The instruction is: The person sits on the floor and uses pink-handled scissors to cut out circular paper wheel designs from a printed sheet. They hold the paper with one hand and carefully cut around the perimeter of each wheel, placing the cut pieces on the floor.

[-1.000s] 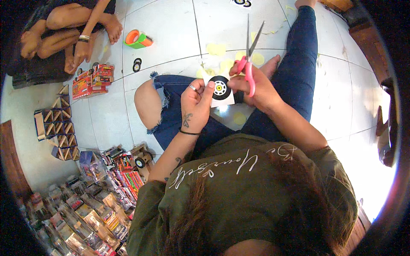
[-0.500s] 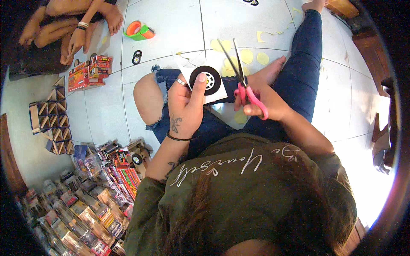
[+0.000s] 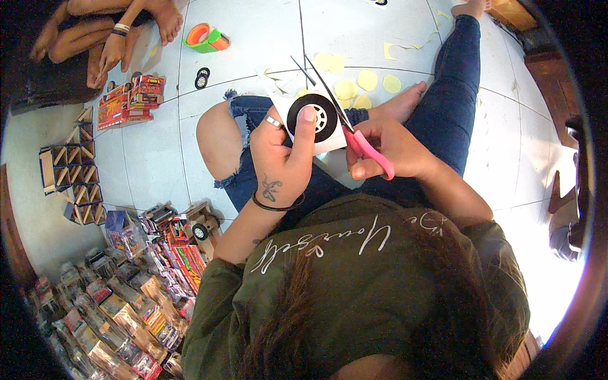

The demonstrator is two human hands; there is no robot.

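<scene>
The left hand pinches a white paper piece printed with a black wheel, thumb pressed on the print, held above the lap. The right hand grips pink-handled scissors, blades parted at the paper's right edge — the cutting-out looks under way. The next snip likely calls for turning the paper so the blades follow the wheel's curve. Beyond the knees, yellow paper discs lie on the white tiled floor — farther off an orange-and-green tape roll, and at the left stacked toy boxes
</scene>
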